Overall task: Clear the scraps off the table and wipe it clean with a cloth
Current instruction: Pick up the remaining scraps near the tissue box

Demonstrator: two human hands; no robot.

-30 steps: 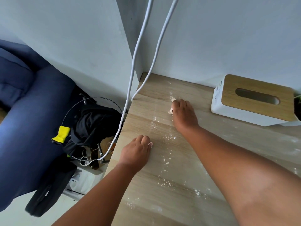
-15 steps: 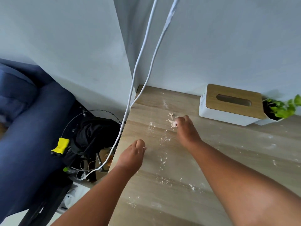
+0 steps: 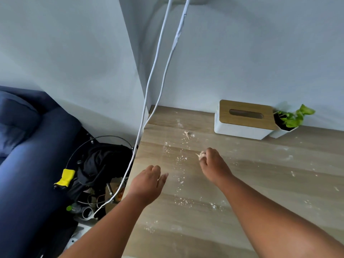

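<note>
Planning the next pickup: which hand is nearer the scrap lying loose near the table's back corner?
Right. The right hand, already pinching a scrap, sits just short of the loose scrap; the left hand is farther back by the table edge.

Your table point(image 3: 260, 183) is pale wood grain, speckled with white crumbs point(image 3: 181, 201). At twelve o'clock from your right hand point(image 3: 214, 164) lies a beige scrap point(image 3: 186, 134). At two o'clock, the tissue box point(image 3: 240, 128) is white with a tan wooden lid; beside it, a green plant point(image 3: 296, 116) in a white pot. At nine o'clock: navy sofa point(image 3: 28, 146), yellow tag point(image 3: 67, 176).
</note>
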